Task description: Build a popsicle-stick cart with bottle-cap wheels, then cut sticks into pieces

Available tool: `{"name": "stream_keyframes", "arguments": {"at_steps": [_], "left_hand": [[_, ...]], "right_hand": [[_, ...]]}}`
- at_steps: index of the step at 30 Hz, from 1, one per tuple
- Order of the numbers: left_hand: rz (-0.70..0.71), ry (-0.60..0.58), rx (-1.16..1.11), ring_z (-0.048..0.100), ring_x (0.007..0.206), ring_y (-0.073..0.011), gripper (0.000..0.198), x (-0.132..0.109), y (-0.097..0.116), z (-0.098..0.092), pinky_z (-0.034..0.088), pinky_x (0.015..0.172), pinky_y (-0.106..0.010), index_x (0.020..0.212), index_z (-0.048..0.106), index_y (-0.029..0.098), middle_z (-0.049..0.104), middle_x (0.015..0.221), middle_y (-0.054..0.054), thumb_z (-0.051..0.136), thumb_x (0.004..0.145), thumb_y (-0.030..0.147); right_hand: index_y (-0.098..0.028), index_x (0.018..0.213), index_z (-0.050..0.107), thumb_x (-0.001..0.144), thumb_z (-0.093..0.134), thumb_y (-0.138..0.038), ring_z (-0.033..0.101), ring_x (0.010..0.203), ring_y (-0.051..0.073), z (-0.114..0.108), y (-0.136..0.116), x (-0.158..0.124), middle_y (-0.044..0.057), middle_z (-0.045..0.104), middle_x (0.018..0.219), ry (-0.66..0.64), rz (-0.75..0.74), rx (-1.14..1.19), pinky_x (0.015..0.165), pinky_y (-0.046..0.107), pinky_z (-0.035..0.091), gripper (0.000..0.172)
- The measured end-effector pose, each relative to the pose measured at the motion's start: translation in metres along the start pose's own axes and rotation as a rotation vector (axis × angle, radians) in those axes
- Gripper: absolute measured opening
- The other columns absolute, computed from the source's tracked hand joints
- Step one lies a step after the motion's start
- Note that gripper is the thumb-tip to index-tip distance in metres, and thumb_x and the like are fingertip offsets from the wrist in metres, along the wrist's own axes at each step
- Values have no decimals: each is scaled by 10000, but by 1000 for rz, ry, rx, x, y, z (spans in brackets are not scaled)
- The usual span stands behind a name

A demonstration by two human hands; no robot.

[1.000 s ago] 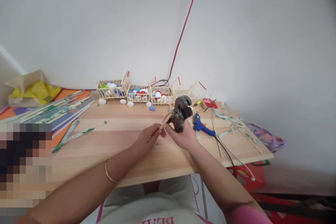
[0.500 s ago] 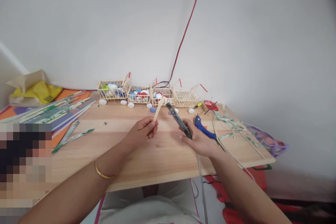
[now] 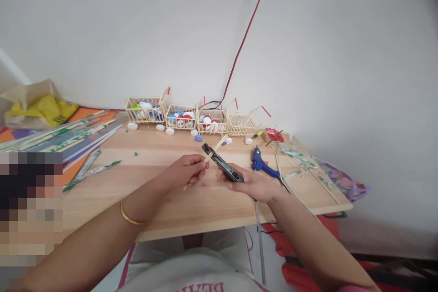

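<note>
My left hand [image 3: 190, 171] pinches a pair of thin bamboo sticks [image 3: 218, 144] that slant up to the right; a short end pokes out below the fingers. In my right hand [image 3: 248, 182] is a dark grey pair of pliers [image 3: 224, 166], fingers wrapped round its handles. The head of the pliers crosses the sticks just above my left fingertips. Whether the jaws are closed on them I cannot tell. Behind stand small stick-built carts [image 3: 145, 112] with white cap wheels, some filled with bottle caps. The rightmost cart [image 3: 242, 124] has no caps inside.
A blue glue gun [image 3: 263, 164] lies right of my right hand, near a red dish [image 3: 274, 135] and a yellow cutter [image 3: 258, 134]. Torn wrappers and sticks [image 3: 308, 162] litter the right side. Wrapped sticks [image 3: 68, 134] and a yellow bag [image 3: 41, 109] lie left. A blurred patch hides the lower left.
My right hand has brought the pliers left and down, so their head now crosses the sticks. The sticks have tilted further to the right in my left hand.
</note>
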State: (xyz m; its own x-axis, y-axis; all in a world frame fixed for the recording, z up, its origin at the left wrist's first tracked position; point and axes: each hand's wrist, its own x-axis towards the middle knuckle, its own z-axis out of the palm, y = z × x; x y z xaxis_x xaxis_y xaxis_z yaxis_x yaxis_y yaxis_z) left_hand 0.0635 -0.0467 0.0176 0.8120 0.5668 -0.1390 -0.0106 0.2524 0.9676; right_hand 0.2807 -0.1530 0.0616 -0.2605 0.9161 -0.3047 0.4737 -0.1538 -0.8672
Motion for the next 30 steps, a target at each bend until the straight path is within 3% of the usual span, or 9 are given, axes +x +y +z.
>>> {"name": "stream_keyframes", "arguments": {"at_steps": [5,14,20,25,30], "left_hand": [[-60,8,-24,314,350,-22,210,-3,5,-1,245,329,-149,829,549,153,497,541,62,583,812,359],[-188,-5,-47,300,344,-27,201,-5,11,-4,211,318,-148,800,546,155,496,523,60,615,761,340],[-231,8,22,315,345,-32,184,-6,13,-3,224,321,-148,751,527,166,488,511,62,619,747,325],[-247,-1,12,301,346,-30,214,-4,10,-5,220,317,-148,763,532,163,492,515,59,643,725,342],[-257,-14,22,309,350,-31,245,-3,7,-6,230,324,-153,734,521,165,486,518,60,661,715,365]], "right_hand": [[-174,1157,540,838,614,-371,551,1022,192,1,-4,2,52,612,1074,6,19,-49,933,348,410,382],[-175,1074,557,853,578,-529,468,658,100,7,0,4,-13,519,787,42,91,-14,571,215,391,418],[-180,902,525,828,548,-612,426,535,91,14,-7,3,-47,458,629,42,145,-39,493,211,341,439],[-178,824,521,852,520,-579,440,517,99,16,-5,5,-44,463,581,71,148,-160,492,218,349,401],[-158,877,581,864,531,-516,457,514,102,22,6,8,-30,476,605,116,166,-227,485,223,367,362]]}}
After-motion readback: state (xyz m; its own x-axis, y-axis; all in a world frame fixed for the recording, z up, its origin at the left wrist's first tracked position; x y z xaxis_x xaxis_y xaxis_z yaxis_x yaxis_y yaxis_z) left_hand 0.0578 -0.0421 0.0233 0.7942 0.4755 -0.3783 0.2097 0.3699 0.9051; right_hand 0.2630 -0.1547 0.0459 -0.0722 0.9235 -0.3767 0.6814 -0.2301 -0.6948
